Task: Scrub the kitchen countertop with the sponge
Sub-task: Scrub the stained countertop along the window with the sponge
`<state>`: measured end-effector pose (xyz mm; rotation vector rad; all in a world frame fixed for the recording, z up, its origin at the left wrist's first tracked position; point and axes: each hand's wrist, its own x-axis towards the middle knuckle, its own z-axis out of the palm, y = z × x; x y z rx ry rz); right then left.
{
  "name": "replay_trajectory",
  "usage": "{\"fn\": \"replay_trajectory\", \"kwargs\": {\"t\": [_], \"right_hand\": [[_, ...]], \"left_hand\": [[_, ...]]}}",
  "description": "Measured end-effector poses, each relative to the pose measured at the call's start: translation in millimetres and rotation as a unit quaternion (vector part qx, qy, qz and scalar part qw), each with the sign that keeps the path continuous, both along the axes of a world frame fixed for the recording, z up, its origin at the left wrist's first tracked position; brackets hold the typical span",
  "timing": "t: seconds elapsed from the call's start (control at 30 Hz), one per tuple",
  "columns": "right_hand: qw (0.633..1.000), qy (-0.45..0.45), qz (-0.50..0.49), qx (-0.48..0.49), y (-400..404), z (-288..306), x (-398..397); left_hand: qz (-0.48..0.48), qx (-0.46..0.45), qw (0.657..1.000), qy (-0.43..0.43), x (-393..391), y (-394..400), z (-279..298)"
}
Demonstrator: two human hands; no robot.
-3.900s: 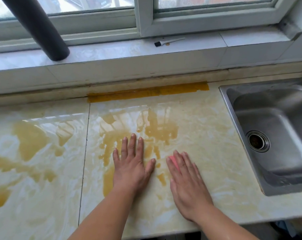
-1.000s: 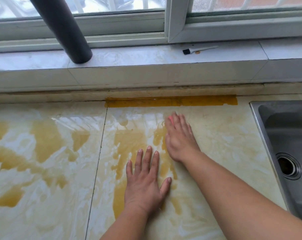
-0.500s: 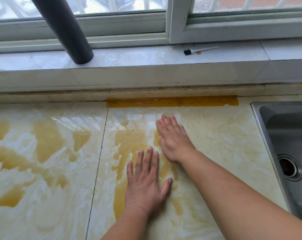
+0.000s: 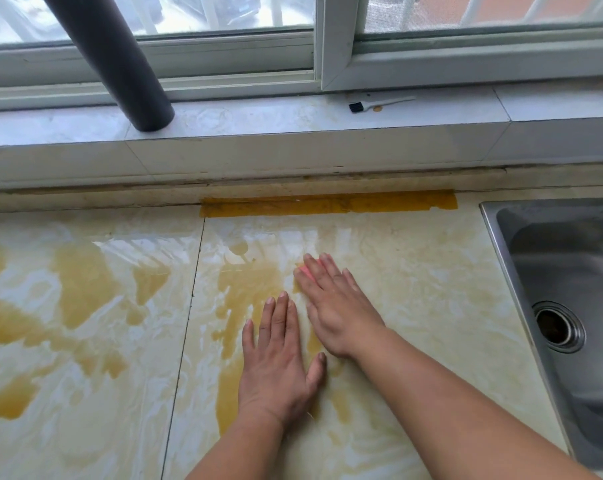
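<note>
Near the middle of the table [image 4: 414, 271], a bit toward its back edge, the right hand [image 4: 341, 306] lies flat w/ fingers straight, pressing a pink sponge [image 4: 301, 271] onto the wet surface; only a sliver of sponge shows past the fingertips on the left side, rest is hidden under the palm. Grip state: right hand is spread and pushing down, not curled round the sponge. Left hand [image 4: 279, 362] is just beside it, nearer the front edge, also spread flat on the table, holding nothing, prob. bracing. Brownish-yellow puddles [image 4: 78, 282] cover the table's left part, plus a streak [image 4: 244, 285] right by both hands. A yellowish strip [image 4: 327, 204] runs along the back edge; the sink [image 4: 563, 271] sits at the right edge. Step in hand, as I read it: mid-scrub over the central streak. Lots left, approx. half the table looks stained. Next move likely needs firm downward pressure while sliding the sponge left into the big puddles; the wet tile looks slick, so the sponge could slip from under flat fingers.
</note>
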<state>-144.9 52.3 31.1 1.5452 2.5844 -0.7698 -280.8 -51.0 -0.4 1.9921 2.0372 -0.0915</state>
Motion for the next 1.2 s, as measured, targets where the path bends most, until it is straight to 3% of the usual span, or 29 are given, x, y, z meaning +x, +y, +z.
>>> {"fn": "replay_trajectory", "kwargs": {"t": [0.27, 0.57, 0.83, 1.07, 1.2], "right_hand": [[0.999, 0.001, 0.035, 0.016, -49.3, -6.3, 30.2], [1.0, -0.009, 0.026, -0.002, 21.7, -0.5, -20.6], [0.999, -0.026, 0.024, 0.019, -67.3, -3.2, 51.6], [0.998, -0.023, -0.052, 0.004, -31.3, 0.6, 24.6], [0.999, -0.018, -0.046, 0.006, -80.4, -1.2, 38.3]], "left_hand": [[0.004, -0.009, 1.0, 0.008, 0.1, -0.1, -2.5], [0.002, -0.02, 1.0, 0.021, -0.1, 2.1, -2.5], [0.001, -0.014, 1.0, 0.009, 0.0, 1.3, -4.1], [0.005, -0.016, 1.0, 0.014, -0.5, 2.6, -4.2], [0.006, -0.014, 1.0, 0.003, -1.9, 2.5, -4.4]]}}
